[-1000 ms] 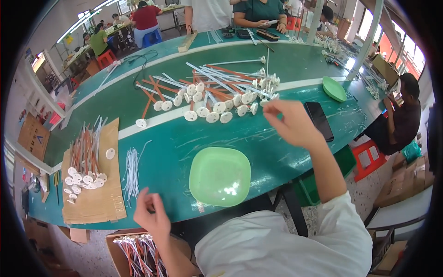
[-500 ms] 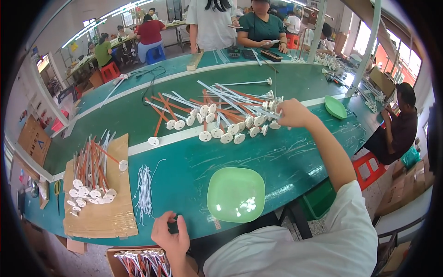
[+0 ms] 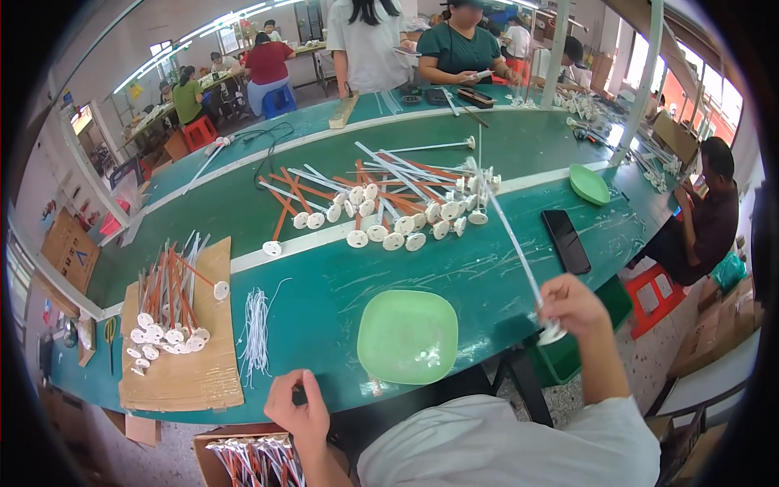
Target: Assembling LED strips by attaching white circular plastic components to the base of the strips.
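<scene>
In my right hand (image 3: 574, 304) is a long white cable (image 3: 513, 235) with a round white disc at its lower end; my fingers pinch it just above the disc. The cable slants up and left toward a pile of similar white and brown cables (image 3: 406, 183) with white discs. My left hand (image 3: 300, 410) rests curled at the table's near edge, thumb and fingers nearly meeting; whether anything is in it is hidden. Between my hands lies a light green square plate (image 3: 408, 337). A bundle of thin white strings (image 3: 256, 333) lies beyond my left hand.
Cardboard (image 3: 182, 377) at left carries more disc-ended cables (image 3: 166, 300); scissors (image 3: 110, 345) lie beside it. A box of cables (image 3: 251, 458) stands below my left hand. A black phone (image 3: 565, 241) and green dish (image 3: 589, 185) lie at right. Co-workers (image 3: 462, 49) are across the table.
My right hand has come back from the pile toward the near right, drawing a white cable with it. The phone it covered now shows. My left thumb has closed toward its fingers.
</scene>
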Motion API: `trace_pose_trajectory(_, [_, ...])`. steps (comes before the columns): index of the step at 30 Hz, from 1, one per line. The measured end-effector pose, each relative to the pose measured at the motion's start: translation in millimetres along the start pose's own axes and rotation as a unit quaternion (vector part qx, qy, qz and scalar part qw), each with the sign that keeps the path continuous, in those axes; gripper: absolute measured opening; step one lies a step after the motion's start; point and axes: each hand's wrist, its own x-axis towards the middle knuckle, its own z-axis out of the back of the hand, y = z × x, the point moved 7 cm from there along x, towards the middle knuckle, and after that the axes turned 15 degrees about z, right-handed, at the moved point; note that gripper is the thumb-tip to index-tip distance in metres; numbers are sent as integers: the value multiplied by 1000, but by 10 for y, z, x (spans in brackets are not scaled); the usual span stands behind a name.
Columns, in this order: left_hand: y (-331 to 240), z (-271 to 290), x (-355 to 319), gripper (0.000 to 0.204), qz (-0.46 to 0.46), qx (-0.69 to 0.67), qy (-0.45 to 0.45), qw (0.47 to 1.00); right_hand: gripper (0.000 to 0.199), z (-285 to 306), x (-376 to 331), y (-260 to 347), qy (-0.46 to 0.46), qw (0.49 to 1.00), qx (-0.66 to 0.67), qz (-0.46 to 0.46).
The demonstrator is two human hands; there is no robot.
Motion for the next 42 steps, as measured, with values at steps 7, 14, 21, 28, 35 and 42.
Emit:
trace_pose_trajectory(7, [-982,-603,-553,60,73,-353,384,850,12,-1425,-87,-257,57,984,88,144])
trace_pose_trajectory(14, [-802,-803,-1029,72,264,-450,382,763,24,-1863,-35,31,68,926,-218,300])
trace_pose_trajectory(21, [-918,-896,-983,64,241,-481,387,749,28,-1845,-431,214,59,677,-335,652])
trace_pose_trajectory(28, [-1022,-996,-1055,59,165,-427,448,768,24,-1755,-518,149,2,666,-358,654])
trace_pose_trajectory(35, [-762,-858,-998,62,283,-532,422,678,26,-1864,-380,191,122,682,-336,637])
trace_pose_trajectory(42, [-745,-698,-817,55,202,-387,381,815,34,-2038,-333,3,133,710,-343,601])
